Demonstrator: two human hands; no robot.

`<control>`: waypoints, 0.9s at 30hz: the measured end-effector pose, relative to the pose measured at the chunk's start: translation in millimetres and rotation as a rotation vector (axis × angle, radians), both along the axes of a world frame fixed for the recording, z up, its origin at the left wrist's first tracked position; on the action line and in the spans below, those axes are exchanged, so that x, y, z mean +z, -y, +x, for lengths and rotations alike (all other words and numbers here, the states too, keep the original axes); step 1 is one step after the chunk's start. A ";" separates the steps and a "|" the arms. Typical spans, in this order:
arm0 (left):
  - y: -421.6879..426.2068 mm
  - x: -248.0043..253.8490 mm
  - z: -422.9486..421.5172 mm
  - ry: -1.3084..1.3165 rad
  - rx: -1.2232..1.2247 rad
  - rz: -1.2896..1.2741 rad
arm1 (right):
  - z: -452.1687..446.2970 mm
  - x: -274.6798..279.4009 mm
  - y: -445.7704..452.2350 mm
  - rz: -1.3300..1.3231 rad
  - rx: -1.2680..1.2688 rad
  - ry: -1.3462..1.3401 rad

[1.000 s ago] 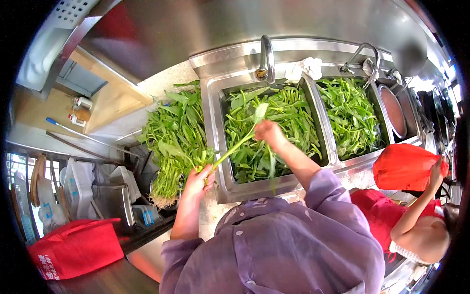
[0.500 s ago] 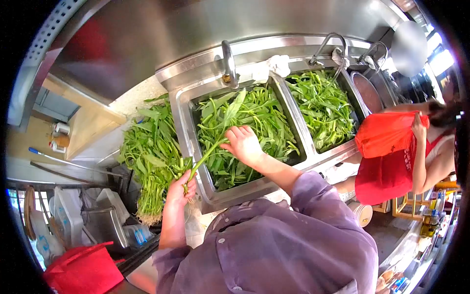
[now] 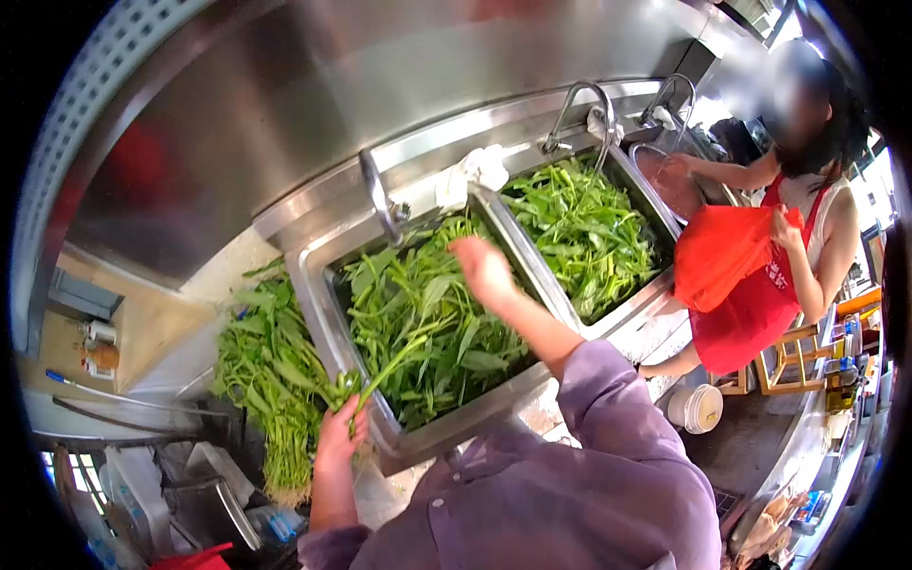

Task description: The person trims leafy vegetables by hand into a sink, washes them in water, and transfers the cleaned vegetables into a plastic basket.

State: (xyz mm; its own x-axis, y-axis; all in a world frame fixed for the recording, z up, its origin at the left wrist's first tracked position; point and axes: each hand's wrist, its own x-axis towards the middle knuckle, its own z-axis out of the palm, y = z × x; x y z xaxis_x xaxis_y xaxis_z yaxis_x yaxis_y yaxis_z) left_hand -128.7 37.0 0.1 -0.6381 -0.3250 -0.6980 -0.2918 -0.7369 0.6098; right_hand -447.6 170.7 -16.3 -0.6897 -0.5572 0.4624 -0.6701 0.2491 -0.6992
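Observation:
My left hand (image 3: 342,433) is closed around green stems, with a long stalk (image 3: 394,363) slanting up and right over the left sink basin. To its left, a large pile of leafy greens with roots (image 3: 275,356) lies beside the sink. My right hand (image 3: 483,269) is over the upper right of the left basin, above the loose greens (image 3: 427,304) there. Its fingers are blurred and partly against the leaves, so what they hold is unclear. More cut greens (image 3: 584,237) fill the middle basin.
A co-worker in a red apron (image 3: 746,313) stands at the right with a red bag (image 3: 724,256), one hand near a round pan (image 3: 670,180). Curved faucets (image 3: 378,198) rise behind the basins. A white bucket (image 3: 695,408) and a wooden stool (image 3: 790,361) are at the lower right.
The view has turned right. My right hand has left the long stalk and moved farther over the basin, while my left hand keeps its hold. The co-worker has straightened and reached toward the pan.

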 end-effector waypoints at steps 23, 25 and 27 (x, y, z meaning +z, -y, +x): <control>-42.2 -68.9 4.1 0.203 0.272 0.083 | -393.6 -68.8 -8.3 0.151 -1.256 0.331; -44.0 -70.6 6.8 0.229 0.296 0.071 | -401.2 -76.3 -10.1 0.340 -1.319 0.160; -41.5 -76.6 5.8 0.107 0.256 0.154 | -405.3 -76.8 -12.9 0.332 -1.252 0.240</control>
State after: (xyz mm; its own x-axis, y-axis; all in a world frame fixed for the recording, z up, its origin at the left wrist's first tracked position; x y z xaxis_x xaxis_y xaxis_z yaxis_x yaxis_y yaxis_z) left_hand -122.9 78.5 -76.5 -0.4690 -0.3507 -0.8106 -0.1413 -0.8761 0.4609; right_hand -852.9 183.6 -93.1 -0.8637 0.4521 0.2228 0.2698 0.7880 -0.5534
